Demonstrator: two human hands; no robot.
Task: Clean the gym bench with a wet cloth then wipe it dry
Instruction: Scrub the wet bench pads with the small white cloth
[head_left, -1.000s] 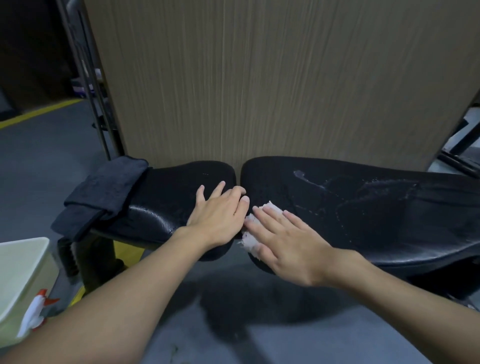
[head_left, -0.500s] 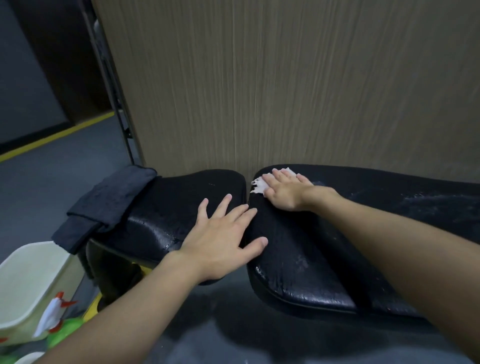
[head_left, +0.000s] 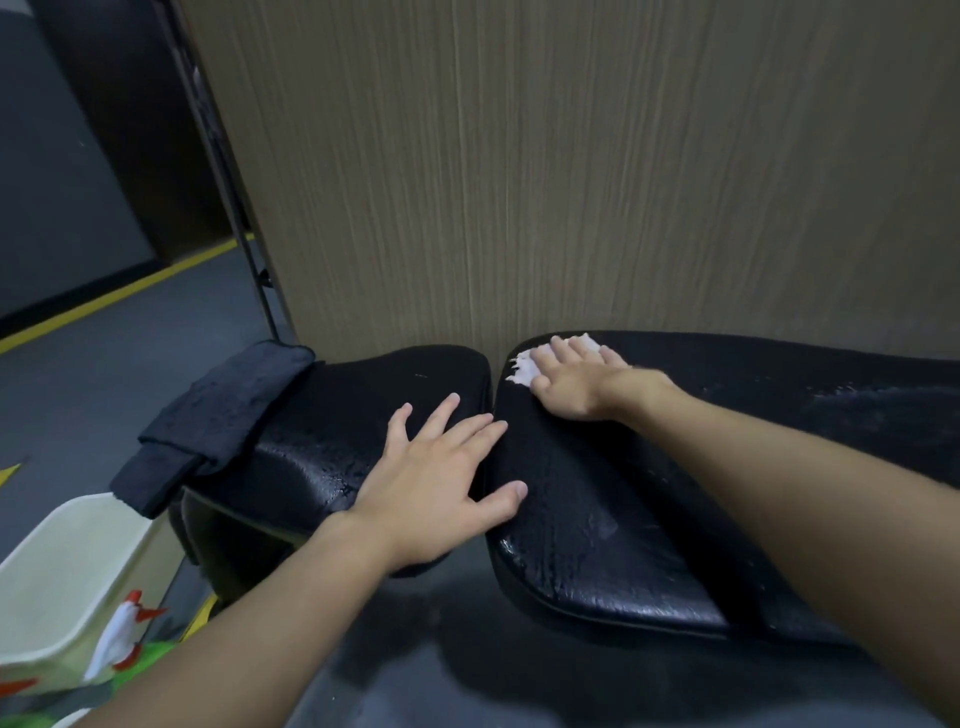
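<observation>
2 hands flat on the wet black gym bench (head_left: 597, 530).
Left hand (head_left: 436, 478) lies palm-down on the seat pad's (head_left: 363, 415) right edge, fingers spread, thumb across the gap. Right hand (head_left: 571, 382), arm outstretched, presses 1 white cloth (head_left: 523, 368) under straight, close fingers at the long pad's (head_left: 779, 379) far left corner. 1 black towel (head_left: 223, 415) drapes the bench's left end.

right hand (head_left: 569, 382) pressing white cloth (head_left: 522, 368) on wet black bench pad (head_left: 597, 519), left hand (head_left: 436, 483) flat beside it
</observation>
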